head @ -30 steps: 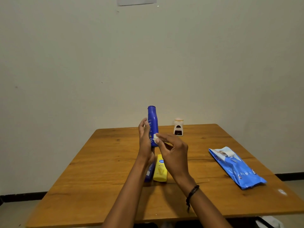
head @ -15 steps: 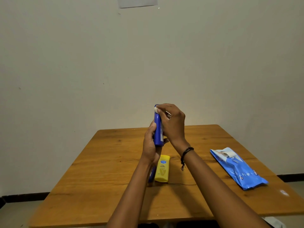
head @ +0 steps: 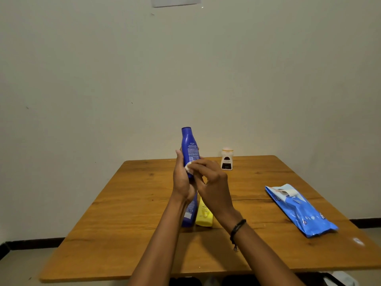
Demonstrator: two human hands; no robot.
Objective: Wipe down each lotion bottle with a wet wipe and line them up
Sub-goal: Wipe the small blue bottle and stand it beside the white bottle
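The left grip (head: 182, 181) is curled round the lower body of the tall blue bottle (head: 190, 147), holding it upright above the desk (head: 123, 223). The right grip (head: 214, 188) pinches a small white wipe (head: 188, 167) against the bottle's lower side. Half a second ago it was up at the cap, so the stroke has run down the body and this bottle is probably nearly wiped.

At 6 o'clock, below the hands, a yellow bottle (head: 204, 216) and a second blue bottle (head: 188, 215) lie side by side, not yet lined up. At 1 o'clock a small white bottle (head: 226, 161) stands capped. At 3 o'clock the wipes pack (head: 301, 211) lies with its flap peeled back, its contents hidden.
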